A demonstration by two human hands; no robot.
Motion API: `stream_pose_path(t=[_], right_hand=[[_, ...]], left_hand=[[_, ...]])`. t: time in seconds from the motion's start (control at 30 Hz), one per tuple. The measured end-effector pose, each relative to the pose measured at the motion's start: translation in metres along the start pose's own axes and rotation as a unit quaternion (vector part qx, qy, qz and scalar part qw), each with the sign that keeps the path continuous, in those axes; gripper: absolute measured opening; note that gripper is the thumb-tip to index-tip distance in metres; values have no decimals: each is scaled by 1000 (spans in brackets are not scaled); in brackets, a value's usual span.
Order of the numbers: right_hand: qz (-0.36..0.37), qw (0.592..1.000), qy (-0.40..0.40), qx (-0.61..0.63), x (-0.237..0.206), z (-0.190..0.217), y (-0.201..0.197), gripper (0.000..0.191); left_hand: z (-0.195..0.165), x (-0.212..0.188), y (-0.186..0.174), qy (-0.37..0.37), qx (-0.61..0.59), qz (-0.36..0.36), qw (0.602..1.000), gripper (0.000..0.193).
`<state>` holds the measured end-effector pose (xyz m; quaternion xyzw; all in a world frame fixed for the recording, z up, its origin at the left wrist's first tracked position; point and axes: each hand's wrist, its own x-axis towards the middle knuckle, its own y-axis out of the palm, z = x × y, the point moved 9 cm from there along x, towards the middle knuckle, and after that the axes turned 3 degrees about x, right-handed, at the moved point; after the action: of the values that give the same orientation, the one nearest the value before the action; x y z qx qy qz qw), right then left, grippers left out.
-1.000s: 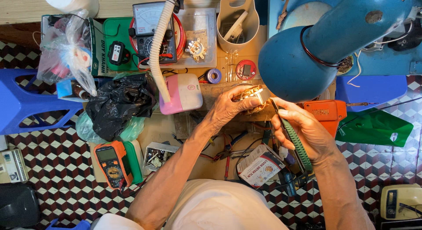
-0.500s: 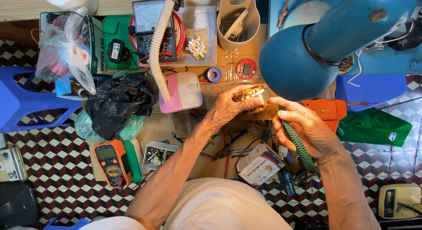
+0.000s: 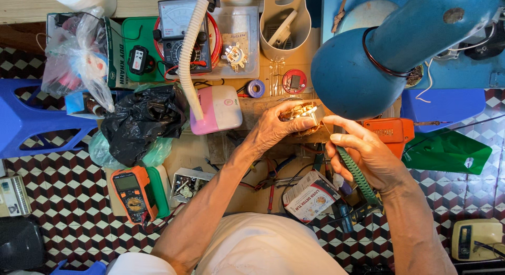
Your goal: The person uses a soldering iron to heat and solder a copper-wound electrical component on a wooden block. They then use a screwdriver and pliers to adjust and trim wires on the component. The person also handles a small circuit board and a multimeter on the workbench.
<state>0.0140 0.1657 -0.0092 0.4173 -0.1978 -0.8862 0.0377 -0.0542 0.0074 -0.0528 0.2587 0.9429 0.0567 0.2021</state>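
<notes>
The lamp [image 3: 368,70] hid the bench beyond. The left hand [image 3: 276,129] gripped a small part [image 3: 302,113], mostly covered by fingers. The right hand [image 3: 363,154] clasped a green-handled tool [image 3: 357,172], tip near the part.

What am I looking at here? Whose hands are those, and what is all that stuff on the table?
The camera sits on a person's head and looks straight down, so you see their own two arms. The left hand holds a small shiny metal part under a big blue lamp. The right hand holds a tool with a ribbed green handle, its tip pointing at that part. Around them on the crowded table lie an orange meter, a black plastic bag, a pink and white box, a small cardboard box and an orange tool.
</notes>
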Motion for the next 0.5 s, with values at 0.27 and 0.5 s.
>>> stream_pose_path(t=[0.27,0.5], right_hand=[[-10,1000,3,-5,0,1,0,54],[-15,1000,4,-4,0,-1,-1,53]], left_hand=[[0,0,-1,-7,10,-4,1000,71],[1,0,2,-5,3,1,1000,70]])
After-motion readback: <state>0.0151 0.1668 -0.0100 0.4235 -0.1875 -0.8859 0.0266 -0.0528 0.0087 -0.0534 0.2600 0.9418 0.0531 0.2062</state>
